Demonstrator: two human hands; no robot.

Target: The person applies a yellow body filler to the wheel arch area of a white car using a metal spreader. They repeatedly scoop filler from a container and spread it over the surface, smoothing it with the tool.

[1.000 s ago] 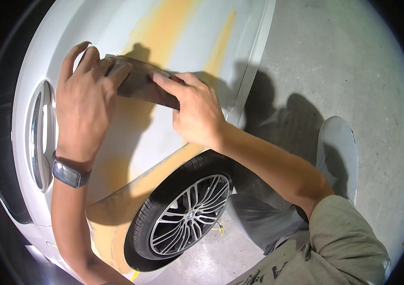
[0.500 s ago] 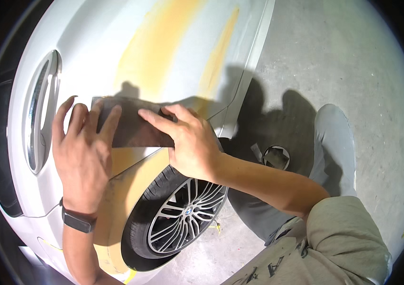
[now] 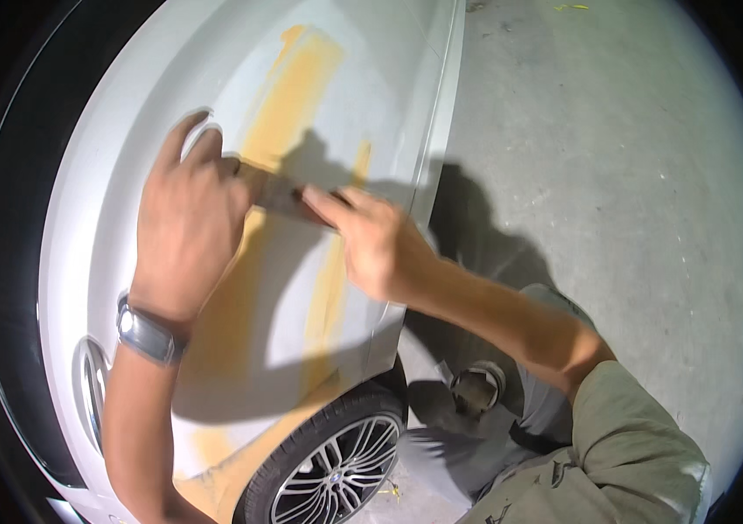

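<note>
Half-curled left hand [image 3: 188,227] and loosely closed right hand [image 3: 380,242] grip a dark sanding sheet [image 3: 278,194] across the white car door [image 3: 288,301]; apparently sanding yellow filler [image 3: 293,105], next needing even pressure.

The wheel [image 3: 335,478] sits at the near end of the side panel [image 3: 389,79], which stretches away beyond it. Farther off than the wheel, over the panel, the left hand [image 3: 192,223] lies to its left, the right hand [image 3: 378,244] slightly to its right; a plate [image 3: 279,196], perhaps touching the panel though blur hides this, spans between them. The door handle [image 3: 90,384] lies left of the wheel, the floor [image 3: 633,192] right.
</note>
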